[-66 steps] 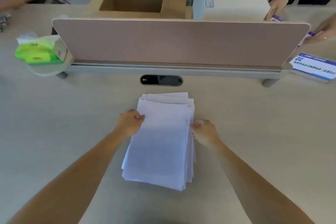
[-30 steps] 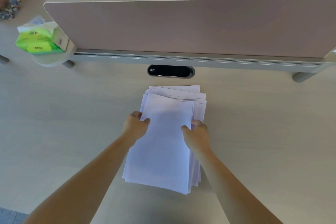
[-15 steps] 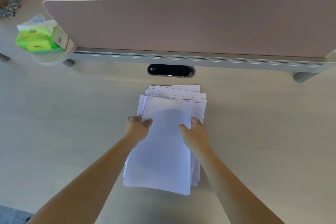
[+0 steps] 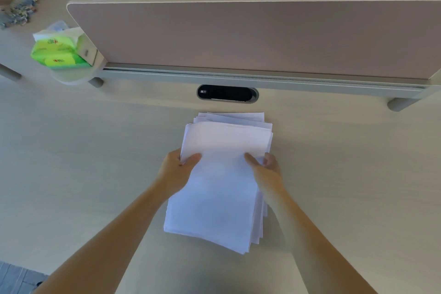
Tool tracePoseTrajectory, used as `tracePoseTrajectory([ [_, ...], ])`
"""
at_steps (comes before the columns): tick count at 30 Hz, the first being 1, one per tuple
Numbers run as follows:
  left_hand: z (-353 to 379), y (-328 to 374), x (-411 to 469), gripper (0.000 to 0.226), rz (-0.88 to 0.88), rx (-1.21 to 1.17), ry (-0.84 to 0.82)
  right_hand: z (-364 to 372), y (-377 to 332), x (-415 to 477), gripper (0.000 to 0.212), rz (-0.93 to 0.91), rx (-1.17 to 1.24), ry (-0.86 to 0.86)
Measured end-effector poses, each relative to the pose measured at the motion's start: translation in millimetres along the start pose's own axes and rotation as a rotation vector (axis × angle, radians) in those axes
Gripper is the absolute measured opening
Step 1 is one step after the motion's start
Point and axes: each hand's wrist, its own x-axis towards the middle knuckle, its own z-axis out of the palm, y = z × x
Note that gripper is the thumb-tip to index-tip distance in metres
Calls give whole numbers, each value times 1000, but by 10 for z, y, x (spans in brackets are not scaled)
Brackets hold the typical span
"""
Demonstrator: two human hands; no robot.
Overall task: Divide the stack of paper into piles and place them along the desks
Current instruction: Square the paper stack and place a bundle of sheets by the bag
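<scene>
Stack of paper [image 4: 219,188], white, smooth, edges fanned, on pale wood-grain bench [image 4: 83,162].
Two bare hands: left hand [image 4: 177,170] and right hand [image 4: 265,169] each grip a side of the upper sheets, thumbs on top, fingers curled under the edges. Beyond: one oval black cable port [image 4: 227,93], one pink felt-like divider panel [image 4: 250,36], one green tissue pack [image 4: 57,53] at its left end.

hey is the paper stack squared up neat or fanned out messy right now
Fanned out. The paper stack shows offset sheet edges at its far end and right side, while the left hand and right hand grip its sides.
</scene>
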Motion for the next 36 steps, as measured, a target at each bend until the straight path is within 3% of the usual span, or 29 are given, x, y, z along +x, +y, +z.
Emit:
tracePoseTrajectory([
  [3,-165,208,-61,26,79,-118,-8,-148,-68,-54,47,-246,226,-247],
  [5,-261,393,-104,9,145,-194,-21,-230,-143,-122,48,-295,355,-414],
  [7,-351,547,-161,13,217,-278,-40,-230,-286,-226,55,-303,371,-476],
  [8,-394,602,-192,14,245,-312,-38,-195,-365,-281,52,-332,333,-453],
  [12,-611,682,-349,8,295,-419,20,-7,-662,-572,3,-442,279,-319],
  [18,-1012,567,-613,22,309,-499,277,432,-748,-987,15,-607,225,-325],
  [23,-1417,232,-765,18,276,-381,431,1035,-769,-1213,16,-608,242,-325],
  [27,-1807,-109,-841,21,364,-576,425,1602,-740,-1310,16,-653,201,-301],
  [30,-2069,-415,-840,29,394,-578,433,1913,-673,-1370,17,-717,127,-301],
  [36,-2264,-1298,-758,26,200,-591,283,2271,-211,-1412,6,-477,11,-288],
])
